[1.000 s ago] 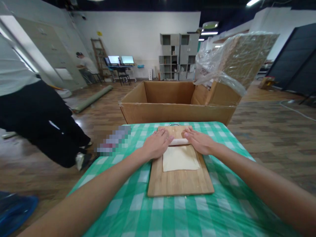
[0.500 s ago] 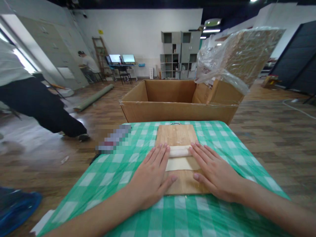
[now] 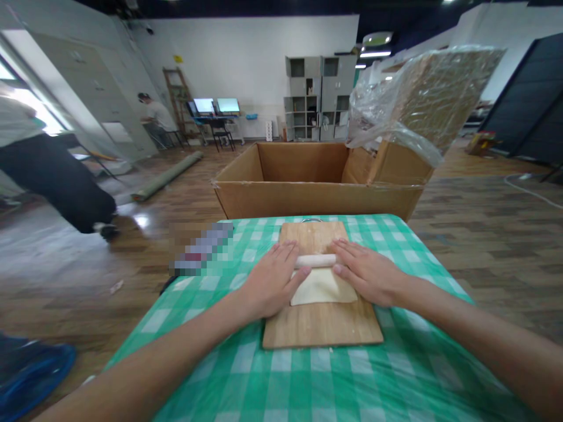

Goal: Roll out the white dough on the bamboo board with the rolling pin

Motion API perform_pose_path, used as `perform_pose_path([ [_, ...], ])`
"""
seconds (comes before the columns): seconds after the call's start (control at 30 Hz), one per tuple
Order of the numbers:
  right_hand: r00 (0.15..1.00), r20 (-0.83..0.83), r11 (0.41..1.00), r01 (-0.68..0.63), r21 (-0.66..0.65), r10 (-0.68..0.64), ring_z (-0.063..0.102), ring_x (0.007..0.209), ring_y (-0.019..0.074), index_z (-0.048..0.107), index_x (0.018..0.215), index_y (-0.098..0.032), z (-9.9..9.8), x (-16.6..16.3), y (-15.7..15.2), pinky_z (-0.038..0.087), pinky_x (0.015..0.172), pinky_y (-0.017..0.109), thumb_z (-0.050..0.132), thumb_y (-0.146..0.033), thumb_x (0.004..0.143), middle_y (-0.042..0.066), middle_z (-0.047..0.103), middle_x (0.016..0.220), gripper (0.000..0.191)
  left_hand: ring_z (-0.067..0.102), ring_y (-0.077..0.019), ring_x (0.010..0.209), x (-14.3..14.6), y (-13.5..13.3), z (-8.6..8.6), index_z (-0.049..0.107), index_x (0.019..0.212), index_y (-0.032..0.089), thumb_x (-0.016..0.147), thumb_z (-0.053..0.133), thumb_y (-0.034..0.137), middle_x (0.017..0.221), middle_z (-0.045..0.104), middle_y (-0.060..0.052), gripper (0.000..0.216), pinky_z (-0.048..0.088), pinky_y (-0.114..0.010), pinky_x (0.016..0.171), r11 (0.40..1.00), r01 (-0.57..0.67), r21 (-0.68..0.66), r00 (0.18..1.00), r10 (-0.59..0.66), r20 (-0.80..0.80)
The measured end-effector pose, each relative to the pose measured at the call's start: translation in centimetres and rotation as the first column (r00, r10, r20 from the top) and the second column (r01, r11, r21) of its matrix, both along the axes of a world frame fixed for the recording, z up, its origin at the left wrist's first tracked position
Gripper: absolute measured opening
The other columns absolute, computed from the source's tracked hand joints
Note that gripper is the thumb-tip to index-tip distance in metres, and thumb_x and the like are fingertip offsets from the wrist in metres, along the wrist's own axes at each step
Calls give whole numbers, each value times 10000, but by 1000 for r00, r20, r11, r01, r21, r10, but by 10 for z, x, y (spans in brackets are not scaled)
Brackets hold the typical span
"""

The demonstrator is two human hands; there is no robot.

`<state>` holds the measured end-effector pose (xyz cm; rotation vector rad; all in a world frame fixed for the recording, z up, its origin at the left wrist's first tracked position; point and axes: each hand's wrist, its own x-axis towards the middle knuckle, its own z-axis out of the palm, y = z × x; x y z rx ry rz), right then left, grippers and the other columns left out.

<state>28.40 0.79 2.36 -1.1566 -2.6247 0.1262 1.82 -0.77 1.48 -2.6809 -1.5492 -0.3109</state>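
Observation:
A pale rolling pin [image 3: 317,261] lies crosswise on a flat sheet of dough [image 3: 324,287], on a wooden cutting board [image 3: 323,326]. My left hand [image 3: 275,278] lies flat over the pin's left end, fingers stretched out and pointing away from me. Over the right end rests my right hand [image 3: 369,271], likewise flat, with its thumb close to the dough. Both ends of the pin are hidden under the hands. The dough's near edge shows, well short of the board's near edge.
A green-and-white checked cloth [image 3: 220,357] covers the table. A blurred-out item [image 3: 202,249] lies at its left edge. Beyond stands a large open cardboard box [image 3: 308,199] with plastic-wrapped cardboard [image 3: 440,99] on its right. A person [image 3: 48,170] walks at the left.
Both hands and the rolling pin have moved away from me across the board, showing more flat dough on the near side. The walking person has shifted left.

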Motion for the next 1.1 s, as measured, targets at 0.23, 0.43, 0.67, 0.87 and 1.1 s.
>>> perform_pose_path([
  [0.23,999,37,997,30,76,-33,313,1521,334,407,1563,-63,-7,-5,2,291,1237,531,317,-564,1062,207,373,1617,714,352,-316,1516,1,-3,-10,392,1538,70,1056,285,559,1610,406,-208,694,240,-519,1254,996,-5,94,1000,6,-11],
  [0.43,998,33,994,-52,101,49,234,1544,369,214,1646,-108,-11,12,-81,291,1234,569,501,-615,983,186,255,1669,882,219,-349,1563,-7,-83,-8,196,1630,93,1005,417,602,1679,264,-194,835,246,-535,1249,987,89,137,995,-83,-47],
  [0.67,999,-8,999,-32,22,32,475,1417,334,442,1548,-139,14,10,-87,421,1159,533,455,-537,1034,161,503,1550,650,514,-352,1348,-4,-86,15,497,1478,158,1011,450,518,1453,568,-165,591,401,-559,1146,993,90,79,996,-92,22],
  [0.87,1000,9,998,22,65,-22,327,1516,330,473,1519,-56,13,-15,-22,307,1231,525,274,-491,1092,204,435,1587,642,310,-313,1533,2,-39,16,601,1331,175,1057,394,427,1608,415,-149,426,326,-531,1226,976,208,68,978,-209,5],
  [1.1,999,40,996,3,88,-7,266,1538,327,391,1576,-74,-9,-12,-51,292,1238,529,315,-536,1074,193,353,1625,687,135,-344,1582,-1,-76,-4,109,1636,58,1032,394,522,1691,190,-223,813,247,-532,1260,980,163,114,985,-156,-70],
])
